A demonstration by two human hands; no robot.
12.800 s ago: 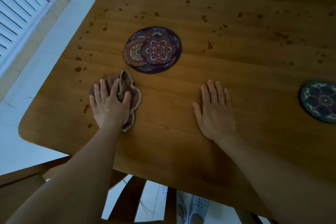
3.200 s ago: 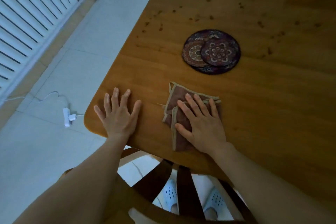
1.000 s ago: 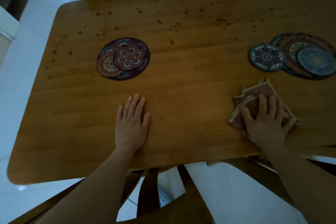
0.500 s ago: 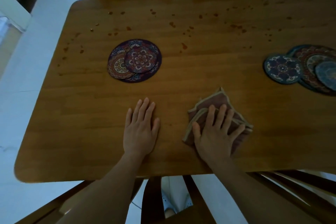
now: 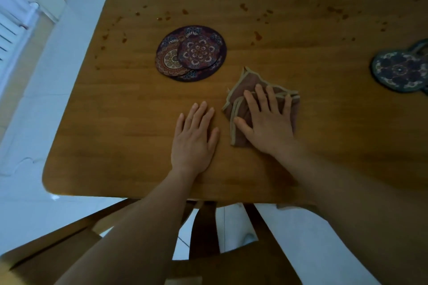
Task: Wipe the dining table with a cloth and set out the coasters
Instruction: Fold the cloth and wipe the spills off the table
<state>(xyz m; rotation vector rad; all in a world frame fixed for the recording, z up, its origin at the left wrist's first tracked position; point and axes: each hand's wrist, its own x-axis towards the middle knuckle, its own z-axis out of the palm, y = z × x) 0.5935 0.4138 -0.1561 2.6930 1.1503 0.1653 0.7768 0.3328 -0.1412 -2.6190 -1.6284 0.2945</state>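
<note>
One table [image 5: 115,122], one cloth [image 5: 246,82], two hands [image 5: 194,139] [image 5: 269,127], five coasters [image 5: 196,53] [image 5: 399,71] — three overlapping at left, two at right edge.

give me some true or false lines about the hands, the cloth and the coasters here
1. The right hand presses flat on the cloth. True.
2. The left hand holds a coaster. False: it lies flat on the bare table, holding nothing.
3. The cloth covers the purple coaster stack. False: it lies apart from the stack, nearer the person.
4. Reddish spots dot the far part of the table. True.
</note>
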